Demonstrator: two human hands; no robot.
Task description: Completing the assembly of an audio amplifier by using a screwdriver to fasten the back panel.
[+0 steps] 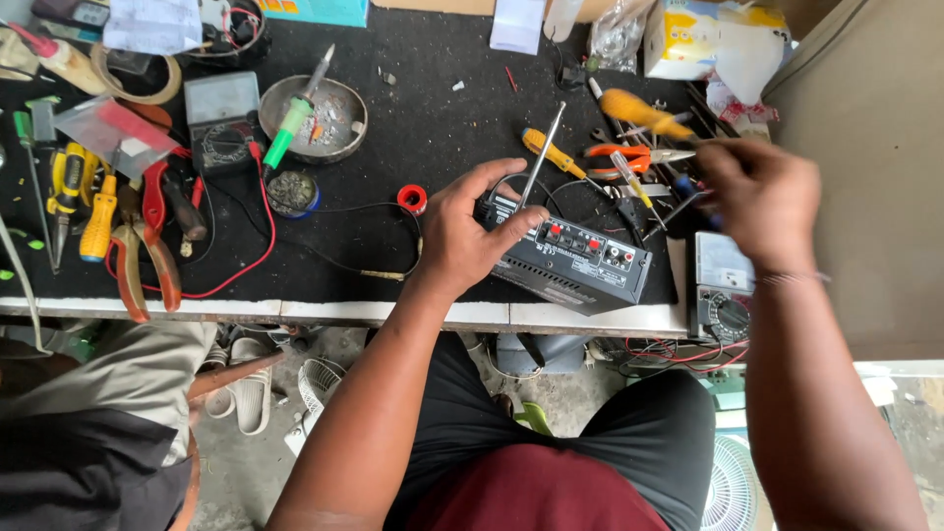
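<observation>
We have the small black radio-like device (570,258) lying on its side at the near edge of the black workbench (423,118), roughly at the centre of our view, its rear panel of red and white sockets turned toward us and its thin aerial (542,155) pointing off to about 12 o'clock. Our left hand (470,228) is clamped over the device's left end, fingers curled across the top, pinning it to the bench. The casing looks closed and whole; we see no screws taken out and no cover lifted, so by our judgement the opening-up has hardly begun.

At about 2 o'clock from the device, our right hand (762,197) is blurred above the heap of tools. Something dark blue shows under its fingers, but we cannot tell whether it is gripped or only touched.

Just beyond that hand lie a yellow-handled screwdriver (644,113) and orange-handled pliers (629,155); a smaller yellow screwdriver (551,150) sits beside the aerial. At 3 o'clock a grey multimeter (723,290) overhangs the bench edge. At 10 o'clock a green-handled soldering iron (292,116) rests across a metal dish (313,120), with a small red spool (412,199) nearer the device.
</observation>
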